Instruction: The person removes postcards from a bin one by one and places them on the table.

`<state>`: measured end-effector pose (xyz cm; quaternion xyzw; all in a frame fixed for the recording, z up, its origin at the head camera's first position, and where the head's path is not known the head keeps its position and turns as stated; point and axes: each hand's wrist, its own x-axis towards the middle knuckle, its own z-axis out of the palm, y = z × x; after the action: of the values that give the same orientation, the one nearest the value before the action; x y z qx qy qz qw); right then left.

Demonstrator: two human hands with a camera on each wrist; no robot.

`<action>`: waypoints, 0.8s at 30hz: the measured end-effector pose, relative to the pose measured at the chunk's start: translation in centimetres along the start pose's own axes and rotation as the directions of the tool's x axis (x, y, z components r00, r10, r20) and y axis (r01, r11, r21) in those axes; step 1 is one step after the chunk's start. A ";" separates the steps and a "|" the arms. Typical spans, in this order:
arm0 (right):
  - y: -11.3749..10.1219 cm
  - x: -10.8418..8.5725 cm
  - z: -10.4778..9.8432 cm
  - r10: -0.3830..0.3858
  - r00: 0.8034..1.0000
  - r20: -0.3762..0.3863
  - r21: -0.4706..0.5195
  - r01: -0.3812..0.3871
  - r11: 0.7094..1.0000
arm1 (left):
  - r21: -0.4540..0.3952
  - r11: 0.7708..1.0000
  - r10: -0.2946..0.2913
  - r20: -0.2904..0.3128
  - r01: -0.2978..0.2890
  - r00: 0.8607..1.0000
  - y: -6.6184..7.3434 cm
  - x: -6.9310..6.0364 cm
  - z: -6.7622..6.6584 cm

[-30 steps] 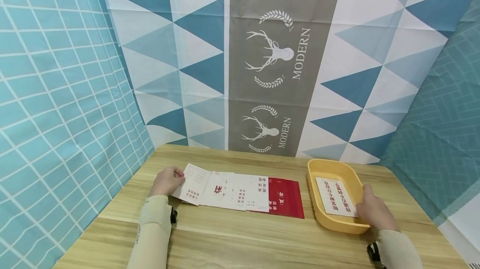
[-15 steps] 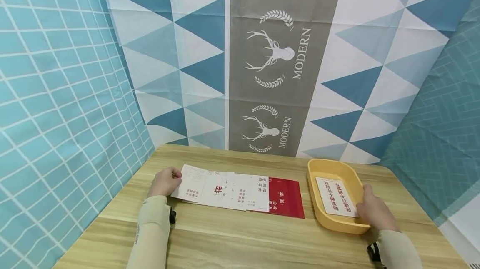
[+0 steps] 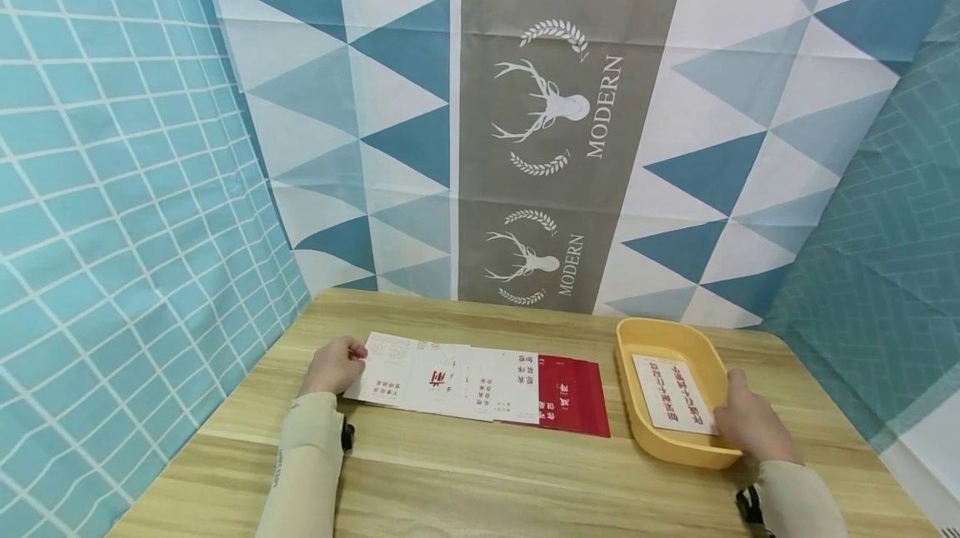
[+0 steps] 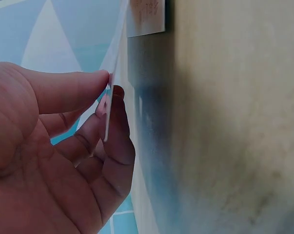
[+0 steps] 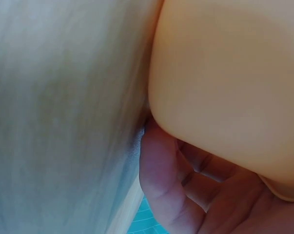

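Note:
At the left end of a row of overlapping cards, my left hand (image 3: 332,367) pinches a white printed card (image 3: 386,367) by its left edge. In the left wrist view the thumb and fingers hold this card (image 4: 110,105) edge-on, beside the tabletop. To its right lie a white card with a large red character (image 3: 437,380), another white card (image 3: 510,388) and red cards (image 3: 588,396). My right hand (image 3: 753,421) grips the near right rim of a yellow plastic tray (image 3: 628,388); in the right wrist view its fingers (image 5: 161,170) curl against the tray's outer wall.
Inside the tray lies a white card with red characters (image 3: 672,394). The wooden table (image 3: 480,480) extends in front of the row. A patterned cloth (image 3: 540,263) hangs behind the table, and a blue grid cloth (image 3: 150,271) stands along its left side.
My left hand has shifted slightly left, then back a little. The pinched card has turned from a slant to lie nearly in line with the row. Right hand and tray stay put.

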<state>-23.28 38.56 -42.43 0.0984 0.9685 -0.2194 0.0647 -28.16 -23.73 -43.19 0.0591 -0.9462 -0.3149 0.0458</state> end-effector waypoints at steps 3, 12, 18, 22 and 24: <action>0.0 0.0 -0.1 -0.002 1.000 0.001 0.004 0.002 1.000 | 0.006 1.000 -0.002 0.001 0.002 1.000 0.0 0.1 0.1; 0.0 0.0 -0.1 -0.001 1.000 0.000 0.005 0.001 1.000 | 0.020 1.000 0.003 0.010 -0.003 1.000 -0.1 0.1 0.3; 0.1 0.1 0.0 -0.002 1.000 -0.004 0.002 0.002 1.000 | 0.034 0.999 0.013 -0.001 -0.013 1.000 -0.1 0.1 0.5; 0.1 0.1 0.1 0.004 1.000 -0.011 0.004 -0.004 1.000 | 0.044 0.999 0.015 -0.008 -0.015 1.000 -0.1 0.0 0.5; 0.1 0.2 0.1 0.006 1.000 -0.014 0.005 -0.006 1.000 | 0.048 0.999 0.015 -0.007 -0.015 1.000 0.0 0.0 0.5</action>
<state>-23.42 38.59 -42.61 0.1028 0.9681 -0.2208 0.0582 -28.26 -23.40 -43.57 0.0540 -0.9537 -0.2915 0.0501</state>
